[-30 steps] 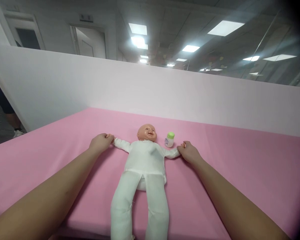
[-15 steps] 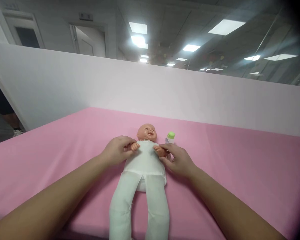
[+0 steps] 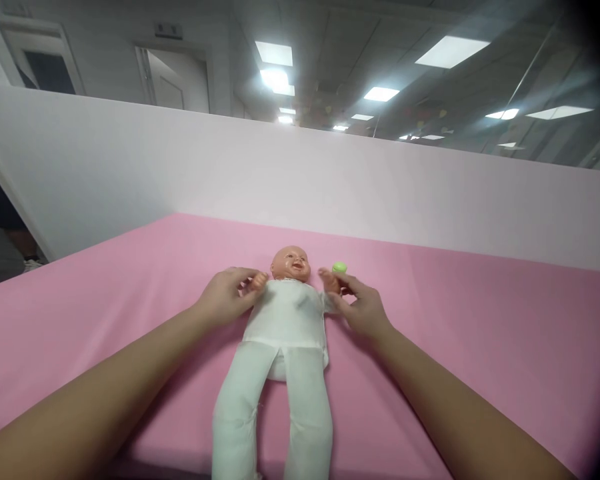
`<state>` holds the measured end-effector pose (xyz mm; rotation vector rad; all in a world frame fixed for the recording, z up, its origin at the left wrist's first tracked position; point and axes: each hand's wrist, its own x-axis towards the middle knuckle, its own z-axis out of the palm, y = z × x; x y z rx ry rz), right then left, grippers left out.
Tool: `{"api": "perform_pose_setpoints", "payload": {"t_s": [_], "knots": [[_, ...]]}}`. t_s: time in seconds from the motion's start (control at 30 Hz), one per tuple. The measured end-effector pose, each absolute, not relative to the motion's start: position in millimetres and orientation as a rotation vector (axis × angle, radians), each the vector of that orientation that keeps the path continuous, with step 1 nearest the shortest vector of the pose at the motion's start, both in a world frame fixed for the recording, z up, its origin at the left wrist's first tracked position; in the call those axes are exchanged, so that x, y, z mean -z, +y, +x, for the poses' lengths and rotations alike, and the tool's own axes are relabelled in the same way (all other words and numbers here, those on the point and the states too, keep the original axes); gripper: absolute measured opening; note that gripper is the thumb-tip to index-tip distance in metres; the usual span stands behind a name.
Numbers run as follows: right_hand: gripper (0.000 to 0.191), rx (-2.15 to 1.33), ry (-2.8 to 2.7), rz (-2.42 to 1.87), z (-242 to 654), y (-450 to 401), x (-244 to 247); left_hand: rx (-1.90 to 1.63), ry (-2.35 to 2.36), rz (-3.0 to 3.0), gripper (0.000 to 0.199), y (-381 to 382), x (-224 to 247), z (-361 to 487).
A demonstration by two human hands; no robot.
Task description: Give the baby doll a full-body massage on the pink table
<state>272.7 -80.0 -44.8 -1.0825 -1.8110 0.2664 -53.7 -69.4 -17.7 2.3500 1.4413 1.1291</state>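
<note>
A baby doll [image 3: 287, 313] with a hard plastic head and a white cloth body lies on its back, its legs toward me. My left hand [image 3: 227, 293] is closed around the doll's arm on the left, whose small plastic hand [image 3: 260, 281] shows at my fingertips. On the other side, my right hand [image 3: 363, 307] grips the doll's other arm [image 3: 330, 283] near the wrist, between thumb and fingers. That arm is held out from the chest, beside the head. Behind my right hand shows the green cap [image 3: 339, 267] of a small bottle, the rest hidden.
The doll lies on a pink-covered padded surface [image 3: 455, 360]. A white low wall [image 3: 330, 180] runs along its back and left. Beyond are a door [image 3: 175, 80] and ceiling lights. At the far left edge shows a person's leg [image 3: 23, 243].
Both my hands have moved the doll's arms outward, away from its chest. The right one swung out and up, and now covers the bottle's body. The view shifted slightly.
</note>
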Motion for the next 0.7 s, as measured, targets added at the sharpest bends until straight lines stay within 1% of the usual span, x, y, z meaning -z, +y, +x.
{"api": "perform_pose_setpoints", "payload": {"t_s": [0.1,0.2,0.27,0.4,0.5,0.6,0.7], "knots": [[0.057,-0.386,-1.533,-1.161,297,-61,51,-1.340,1.584,1.938,0.033,-57,18,-71],[0.067,-0.477,-1.336,-1.314,321,-43,60,-1.367,1.679,1.725,0.029,-40,23,-94],[0.067,-0.503,-1.257,-1.407,333,-33,66,-1.327,1.801,1.633,0.026,-29,28,-107],[0.063,-0.525,-1.207,-1.558,346,-23,76,-1.176,1.975,1.527,0.027,-12,40,-123],[0.055,-0.605,-1.290,-1.685,347,-24,81,-1.020,2.045,1.559,0.029,-5,48,-130],[0.050,-0.654,-1.377,-1.754,347,-27,82,-0.973,2.090,1.634,0.039,0,52,-136],[0.053,-0.601,-1.391,-1.734,345,-30,78,-1.045,2.072,1.665,0.053,-1,51,-135]]}}
